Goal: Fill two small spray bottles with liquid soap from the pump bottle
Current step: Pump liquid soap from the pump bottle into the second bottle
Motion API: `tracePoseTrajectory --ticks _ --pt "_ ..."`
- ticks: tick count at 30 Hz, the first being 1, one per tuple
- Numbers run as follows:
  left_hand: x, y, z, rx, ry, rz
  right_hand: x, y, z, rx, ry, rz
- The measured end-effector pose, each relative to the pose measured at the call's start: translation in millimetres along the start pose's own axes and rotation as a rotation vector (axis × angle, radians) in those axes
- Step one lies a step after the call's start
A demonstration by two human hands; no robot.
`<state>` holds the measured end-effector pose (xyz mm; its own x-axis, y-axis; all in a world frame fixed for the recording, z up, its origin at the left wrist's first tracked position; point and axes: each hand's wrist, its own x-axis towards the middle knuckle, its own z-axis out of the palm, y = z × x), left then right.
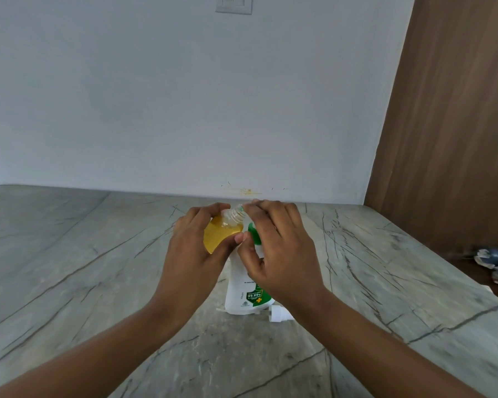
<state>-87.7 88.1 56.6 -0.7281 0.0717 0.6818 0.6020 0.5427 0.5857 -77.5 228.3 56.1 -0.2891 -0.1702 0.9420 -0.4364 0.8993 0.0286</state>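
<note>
My left hand [190, 254] grips a small clear spray bottle [222, 234] that holds yellow liquid soap. The bottle is tilted, and its open threaded neck points up and right toward the pump. My right hand [282, 248] is curled over the green pump head of the white pump bottle [243, 285], which stands on the table just below both hands. The pump's spout is hidden by my fingers. A white spray cap [279, 313] lies on the table by the pump bottle's base, partly covered by my right forearm.
The grey marble table [98, 268] runs back to a pale wall. A brown wooden panel [443, 110] stands at the right. Beyond the table's right edge lie a dark object and crumpled wrappers [495, 262].
</note>
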Motion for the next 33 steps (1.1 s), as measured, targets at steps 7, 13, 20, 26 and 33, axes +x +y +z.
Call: tracePoseTrajectory --ticks 7,13,20,26,33 --pt "-3 -4 2 0.013 -0.018 0.001 -7 1 2 -0.027 -0.016 -0.038" --pt "-3 -4 2 0.012 -0.025 0.002 -6 1 3 0.012 -0.031 -0.004" --pt "-1 0 1 -0.016 -0.005 0.006 3 2 -3 0.032 -0.024 0.012" --pt "1 2 0 -0.013 0.014 0.012 6 2 -5 0.031 -0.030 0.006" --pt "1 4 0 -0.031 0.019 0.006 6 3 -7 0.033 -0.032 -0.009"
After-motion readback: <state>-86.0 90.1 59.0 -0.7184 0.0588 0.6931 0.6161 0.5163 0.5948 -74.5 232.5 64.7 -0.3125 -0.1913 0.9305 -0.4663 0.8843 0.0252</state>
